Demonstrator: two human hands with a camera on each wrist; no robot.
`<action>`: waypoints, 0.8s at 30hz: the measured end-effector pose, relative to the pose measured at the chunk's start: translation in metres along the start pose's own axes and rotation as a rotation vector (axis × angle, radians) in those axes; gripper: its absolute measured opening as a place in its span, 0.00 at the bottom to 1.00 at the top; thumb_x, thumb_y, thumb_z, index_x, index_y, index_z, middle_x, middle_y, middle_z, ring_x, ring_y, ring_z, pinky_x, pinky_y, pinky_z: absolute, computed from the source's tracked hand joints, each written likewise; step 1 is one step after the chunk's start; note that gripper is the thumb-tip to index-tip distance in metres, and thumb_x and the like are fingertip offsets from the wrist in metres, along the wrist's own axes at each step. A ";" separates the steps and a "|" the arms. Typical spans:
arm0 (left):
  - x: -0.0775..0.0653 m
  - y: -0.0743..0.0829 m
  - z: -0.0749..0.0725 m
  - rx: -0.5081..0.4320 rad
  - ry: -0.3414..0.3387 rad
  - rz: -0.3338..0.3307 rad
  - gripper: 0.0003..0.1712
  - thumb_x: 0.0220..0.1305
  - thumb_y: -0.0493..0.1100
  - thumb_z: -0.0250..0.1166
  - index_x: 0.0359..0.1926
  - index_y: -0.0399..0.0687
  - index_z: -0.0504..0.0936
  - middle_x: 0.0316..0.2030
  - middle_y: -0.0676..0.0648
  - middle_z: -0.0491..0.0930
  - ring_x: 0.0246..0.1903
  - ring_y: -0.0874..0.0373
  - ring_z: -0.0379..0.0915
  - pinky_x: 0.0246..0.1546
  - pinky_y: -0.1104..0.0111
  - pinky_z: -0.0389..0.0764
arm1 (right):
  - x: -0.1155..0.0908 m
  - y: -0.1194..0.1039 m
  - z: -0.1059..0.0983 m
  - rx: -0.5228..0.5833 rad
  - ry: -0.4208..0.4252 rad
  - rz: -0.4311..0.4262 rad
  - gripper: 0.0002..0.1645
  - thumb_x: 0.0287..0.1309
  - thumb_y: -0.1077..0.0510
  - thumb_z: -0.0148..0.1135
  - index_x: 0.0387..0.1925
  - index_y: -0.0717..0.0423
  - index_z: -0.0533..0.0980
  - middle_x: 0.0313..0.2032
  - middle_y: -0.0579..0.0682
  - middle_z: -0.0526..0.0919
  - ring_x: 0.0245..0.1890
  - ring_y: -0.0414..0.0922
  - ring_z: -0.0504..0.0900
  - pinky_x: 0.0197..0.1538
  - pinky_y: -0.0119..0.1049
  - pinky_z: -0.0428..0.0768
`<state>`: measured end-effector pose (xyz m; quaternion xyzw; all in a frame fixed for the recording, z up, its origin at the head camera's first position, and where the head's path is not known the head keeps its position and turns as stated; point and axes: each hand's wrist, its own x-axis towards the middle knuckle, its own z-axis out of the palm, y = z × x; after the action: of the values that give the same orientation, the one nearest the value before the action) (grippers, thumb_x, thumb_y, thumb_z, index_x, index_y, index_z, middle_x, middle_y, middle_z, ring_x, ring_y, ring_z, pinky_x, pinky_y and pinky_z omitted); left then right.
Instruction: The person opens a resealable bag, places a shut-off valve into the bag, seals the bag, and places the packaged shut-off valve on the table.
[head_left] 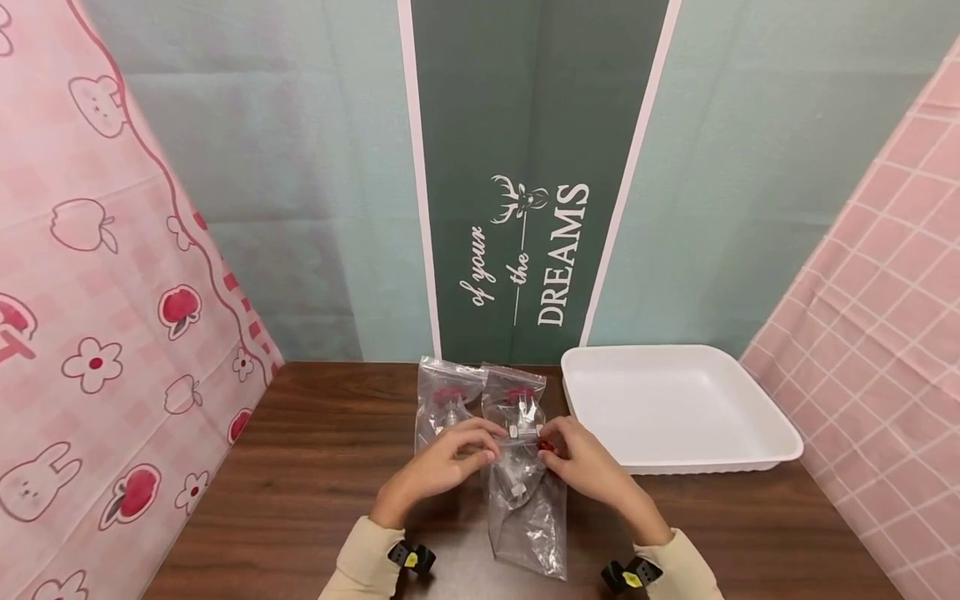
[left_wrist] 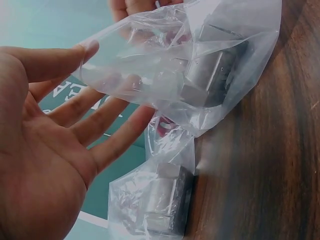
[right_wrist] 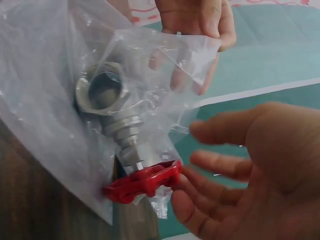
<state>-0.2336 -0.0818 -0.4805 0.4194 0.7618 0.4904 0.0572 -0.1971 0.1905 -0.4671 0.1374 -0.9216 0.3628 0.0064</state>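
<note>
A clear zip bag (head_left: pixel 528 529) with a metal valve (right_wrist: pixel 129 127) in it lies in front of me. The valve's red handwheel (right_wrist: pixel 145 182) stands at the bag's mouth, beside my right hand. My left hand (head_left: pixel 450 458) pinches the bag's rim between thumb and fingers; in the left wrist view the fingers spread behind the film. Thumb and fingers of my right hand (head_left: pixel 581 458) are parted, with its fingertips (right_wrist: pixel 182 202) right at the handwheel's edge. Through the plastic, the valve's hexagonal end (left_wrist: pixel 207 80) shows in the left wrist view.
Two more bagged valves with red handwheels, a left one (head_left: pixel 450 393) and a right one (head_left: pixel 520 396), lie just beyond my hands. A white tray (head_left: pixel 678 462) stands at the back right of the wooden table (head_left: pixel 322 467). Printed curtains enclose the table.
</note>
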 end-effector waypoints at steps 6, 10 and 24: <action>0.004 0.000 0.005 -0.049 -0.004 -0.050 0.16 0.81 0.41 0.58 0.61 0.42 0.83 0.65 0.42 0.82 0.64 0.44 0.79 0.68 0.55 0.79 | -0.006 -0.003 0.006 -0.110 0.022 0.144 0.22 0.57 0.65 0.77 0.52 0.64 0.80 0.43 0.56 0.87 0.38 0.45 0.84 0.41 0.43 0.84; 0.008 -0.003 0.013 -0.065 0.008 -0.180 0.22 0.85 0.46 0.51 0.72 0.47 0.76 0.70 0.47 0.79 0.69 0.47 0.75 0.72 0.50 0.73 | -0.007 -0.003 0.009 -0.162 0.046 0.165 0.19 0.55 0.67 0.76 0.49 0.62 0.81 0.38 0.54 0.89 0.33 0.44 0.82 0.36 0.41 0.82; 0.026 -0.019 0.031 -0.029 -0.001 -0.307 0.25 0.84 0.51 0.53 0.74 0.56 0.75 0.68 0.45 0.80 0.66 0.44 0.78 0.69 0.46 0.75 | -0.007 -0.004 0.015 -0.154 0.199 0.076 0.16 0.48 0.70 0.77 0.41 0.58 0.86 0.31 0.49 0.88 0.28 0.39 0.80 0.31 0.32 0.78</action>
<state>-0.2457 -0.0447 -0.5031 0.2974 0.8097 0.4867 0.1380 -0.1882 0.1796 -0.4757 0.0648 -0.9461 0.3028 0.0944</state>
